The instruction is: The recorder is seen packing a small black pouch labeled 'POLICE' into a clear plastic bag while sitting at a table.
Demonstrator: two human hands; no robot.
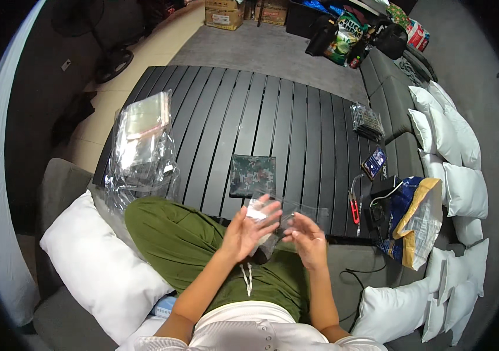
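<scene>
Above my lap, at the table's near edge, I have a clear plastic bag (315, 215). My right hand (308, 238) pinches its edge between thumb and fingers. My left hand (250, 227) has its fingers spread, palm turned toward the right, with the clear film against or just behind them; whether it touches the film I cannot tell. Just beyond the left fingertips, a flat square camouflage-patterned item (252, 175) lies on the black slatted table (214, 111). A heap of clear plastic bags (144, 140) covers the table's left end.
On the right of the table are a stack of wrapped camouflage items (367, 121), a phone (373, 162) and a red-handled cutter (354, 209). A blue and yellow sack (416, 219) stands beside them. White pillows (100, 269) lie on the grey sofa (65, 190) around me.
</scene>
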